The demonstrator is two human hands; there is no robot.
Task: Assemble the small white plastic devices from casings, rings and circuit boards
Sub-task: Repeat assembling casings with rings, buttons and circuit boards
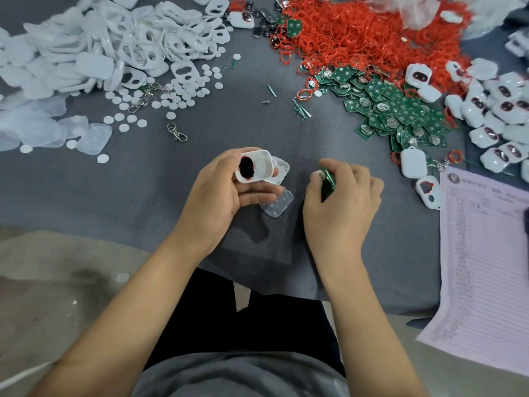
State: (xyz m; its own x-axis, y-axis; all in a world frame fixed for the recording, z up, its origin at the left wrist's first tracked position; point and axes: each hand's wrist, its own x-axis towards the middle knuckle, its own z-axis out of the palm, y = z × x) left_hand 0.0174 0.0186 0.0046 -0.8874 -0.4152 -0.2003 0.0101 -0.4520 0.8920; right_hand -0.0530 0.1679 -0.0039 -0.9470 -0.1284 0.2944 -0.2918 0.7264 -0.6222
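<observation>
The left hand (226, 184) holds a white casing (254, 166) over the grey desk (143, 190), its grip curled round it, hollow side up; the right hand (342, 193), just beside, pinches a green board (327, 179); a clear cover (277, 202) lies between them.

White plastic casing heap (94, 50) far left, red rubber rings (357, 32) far right, green circuit boards (395, 110) just before them.
</observation>
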